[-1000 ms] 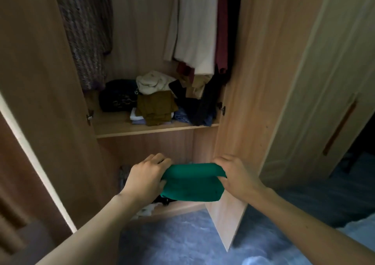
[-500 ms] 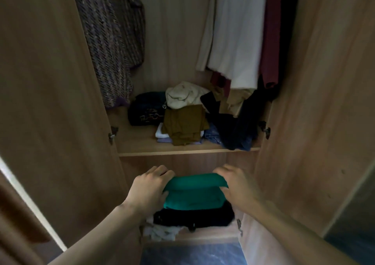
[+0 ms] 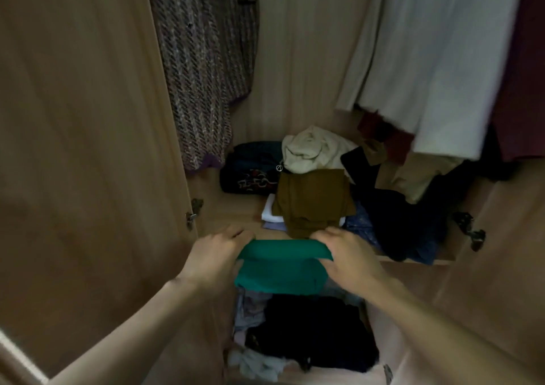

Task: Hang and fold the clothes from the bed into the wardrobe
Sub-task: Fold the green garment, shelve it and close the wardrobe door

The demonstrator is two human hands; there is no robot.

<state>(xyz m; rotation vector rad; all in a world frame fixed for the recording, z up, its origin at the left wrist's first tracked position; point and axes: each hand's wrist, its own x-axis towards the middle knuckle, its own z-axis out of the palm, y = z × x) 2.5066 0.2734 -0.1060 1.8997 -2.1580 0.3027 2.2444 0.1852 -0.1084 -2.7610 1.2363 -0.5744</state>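
A folded green garment (image 3: 281, 268) is held out in front of the wardrobe shelf (image 3: 233, 210). My left hand (image 3: 215, 256) grips its left end and my right hand (image 3: 349, 255) grips its right end, fingers curled over the top edge. Just beyond it on the shelf lies a folded olive-brown garment (image 3: 314, 202) on top of white and pale folded pieces. A cream bundle (image 3: 309, 148) sits behind that.
A patterned knit coat (image 3: 203, 60) hangs at the left, a white garment (image 3: 427, 60) and a dark red one (image 3: 522, 75) at the right. Dark clothes (image 3: 404, 222) pile up on the shelf's right. A lower compartment holds black clothes (image 3: 312, 331). Wardrobe doors (image 3: 82, 148) stand open on both sides.
I have come closer to the wardrobe. Both hands have raised the green garment from the lower compartment's level up to the shelf's front edge.
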